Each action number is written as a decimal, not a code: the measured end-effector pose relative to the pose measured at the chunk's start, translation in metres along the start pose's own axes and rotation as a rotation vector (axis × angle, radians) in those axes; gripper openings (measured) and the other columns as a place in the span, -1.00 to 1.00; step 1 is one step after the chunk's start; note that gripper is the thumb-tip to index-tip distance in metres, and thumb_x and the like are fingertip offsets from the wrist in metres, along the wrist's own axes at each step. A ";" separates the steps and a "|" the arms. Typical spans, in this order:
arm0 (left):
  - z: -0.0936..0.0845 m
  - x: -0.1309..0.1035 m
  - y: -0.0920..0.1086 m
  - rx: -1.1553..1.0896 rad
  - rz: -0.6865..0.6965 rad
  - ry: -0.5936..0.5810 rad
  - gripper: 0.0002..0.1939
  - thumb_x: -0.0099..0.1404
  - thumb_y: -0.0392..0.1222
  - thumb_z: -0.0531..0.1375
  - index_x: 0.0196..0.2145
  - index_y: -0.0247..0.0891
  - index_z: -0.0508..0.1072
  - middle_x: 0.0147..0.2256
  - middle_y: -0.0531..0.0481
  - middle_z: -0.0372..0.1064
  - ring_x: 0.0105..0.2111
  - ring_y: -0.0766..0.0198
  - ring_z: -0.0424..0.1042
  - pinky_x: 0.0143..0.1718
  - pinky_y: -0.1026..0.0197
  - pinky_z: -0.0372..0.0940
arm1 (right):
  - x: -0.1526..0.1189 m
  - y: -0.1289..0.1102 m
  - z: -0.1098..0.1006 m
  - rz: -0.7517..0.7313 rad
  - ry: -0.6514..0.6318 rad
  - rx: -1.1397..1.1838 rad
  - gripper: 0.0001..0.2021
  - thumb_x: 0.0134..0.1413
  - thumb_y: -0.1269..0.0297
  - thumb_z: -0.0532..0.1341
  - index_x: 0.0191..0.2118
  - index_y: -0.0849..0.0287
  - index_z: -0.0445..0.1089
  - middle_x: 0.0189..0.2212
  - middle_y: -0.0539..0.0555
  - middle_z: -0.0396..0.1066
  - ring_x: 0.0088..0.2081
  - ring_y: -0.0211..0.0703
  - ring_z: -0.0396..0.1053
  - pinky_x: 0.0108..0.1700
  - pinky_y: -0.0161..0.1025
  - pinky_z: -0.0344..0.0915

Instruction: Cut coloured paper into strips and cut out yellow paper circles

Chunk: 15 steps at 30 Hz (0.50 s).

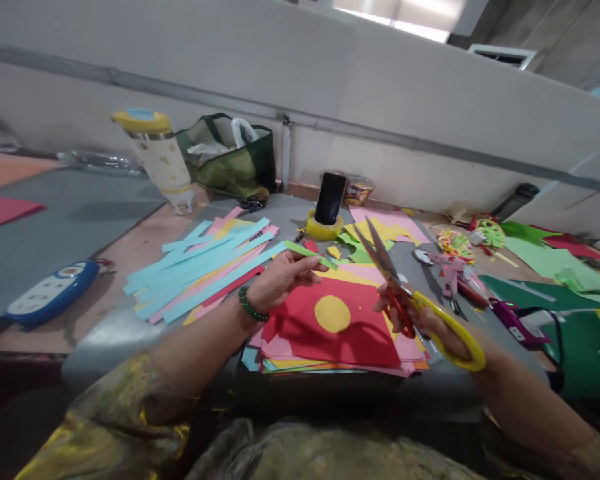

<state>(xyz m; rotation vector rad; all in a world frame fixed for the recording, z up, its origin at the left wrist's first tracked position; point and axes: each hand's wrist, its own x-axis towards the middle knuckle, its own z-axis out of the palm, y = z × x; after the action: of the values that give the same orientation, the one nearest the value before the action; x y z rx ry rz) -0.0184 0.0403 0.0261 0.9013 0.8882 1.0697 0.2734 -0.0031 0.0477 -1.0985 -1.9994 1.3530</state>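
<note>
My left hand (285,275) pinches a narrow green paper strip (311,255) over the top left of the red sheet. Held in my right hand (423,317) is a pair of large scissors (387,267) with yellow and red handles, blades pointing up and slightly parted. The blades are to the right of the strip and apart from it. A yellow paper circle (333,314) lies on the red sheet (300,340), on top of a stack of coloured papers. Blue, pink and yellow strips (215,263) are piled at the left.
Behind stand a phone (329,199) on a yellow tape roll (324,227), a tumbler (163,163) and a green bag (230,163). Green scraps (363,250), a pink glue gun (450,270) and a purple power strip (519,325) lie rightward; a blue-white case (53,292) lies left.
</note>
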 end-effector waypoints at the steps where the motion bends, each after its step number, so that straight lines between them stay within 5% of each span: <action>1: 0.000 -0.001 0.000 -0.002 0.005 -0.008 -0.76 0.10 -0.13 0.46 -0.49 -0.34 0.54 -0.52 -0.03 0.55 -0.56 0.38 0.48 -0.45 0.38 0.36 | -0.001 -0.002 0.004 -0.010 -0.031 -0.038 -0.30 0.11 -0.39 0.08 0.12 0.09 0.33 -0.11 0.21 0.43 -0.41 -0.19 0.34 -0.47 -0.25 0.30; 7: 0.003 -0.005 0.003 -0.011 0.015 -0.016 -0.73 0.06 -0.10 0.48 -0.49 -0.33 0.54 -0.53 -0.01 0.53 -0.55 0.37 0.49 -0.45 0.37 0.38 | -0.001 -0.018 0.021 -0.001 -0.104 -0.224 -0.30 0.15 -0.44 -0.05 -0.05 0.10 0.42 -0.25 0.15 0.39 -0.37 -0.17 0.28 -0.42 -0.25 0.30; 15: 0.001 -0.001 -0.003 0.044 0.050 -0.035 -0.69 0.05 -0.04 0.48 -0.47 -0.32 0.54 -0.47 -0.06 0.57 -0.51 0.29 0.54 -0.38 0.29 0.43 | 0.001 0.018 0.027 -0.025 -0.133 -0.124 -0.26 0.12 -0.47 -0.06 -0.03 0.14 0.34 -0.31 0.08 0.32 -0.45 -0.26 0.19 -0.52 -0.31 0.19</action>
<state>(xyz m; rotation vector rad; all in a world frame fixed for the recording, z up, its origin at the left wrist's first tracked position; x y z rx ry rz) -0.0166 0.0385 0.0240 0.9803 0.8670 1.0778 0.2593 -0.0133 0.0201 -1.0574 -2.2124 1.3359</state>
